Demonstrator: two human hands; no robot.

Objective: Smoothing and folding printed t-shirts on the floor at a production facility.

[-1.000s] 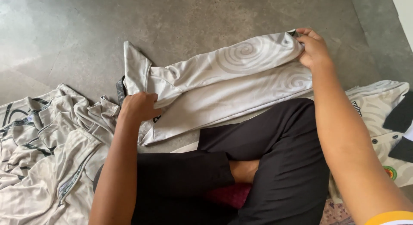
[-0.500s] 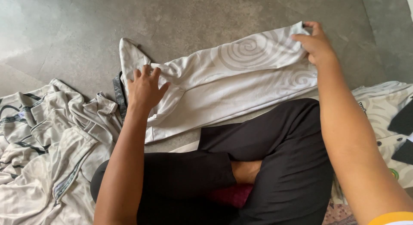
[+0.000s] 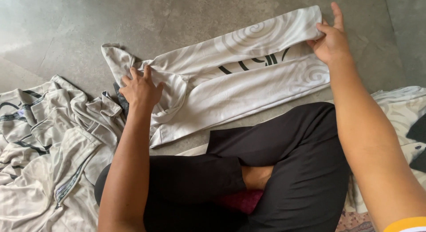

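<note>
A white garment with pale swirl patterns point(image 3: 230, 81) is seen spread across the grey floor point(image 3: 88, 19) in the upper middle of the frame, folded lengthwise so that its upper edge is doubled over; dark curved markings are visible near its centre. The left hand point(image 3: 141, 89) is laid flat on the garment's bunched left end, left of centre in the frame, with the fingers point(image 3: 133, 74) spread apart and pressed onto the cloth rather than closed around it. The right hand point(image 3: 330, 43) is held at the garment's right end, in the upper right of the frame; the folded edge is pinched between thumb and lower fingers, while the index finger is raised free of the cloth. A heap of crumpled pale clothes with dark trim point(image 3: 44, 143) is seen at the lower left, just beside the left forearm. More patterned fabric point(image 3: 408, 121) is visible at the right edge. Crossed legs in black trousers point(image 3: 266, 170) are seen in the lower middle, just below the garment.
</note>
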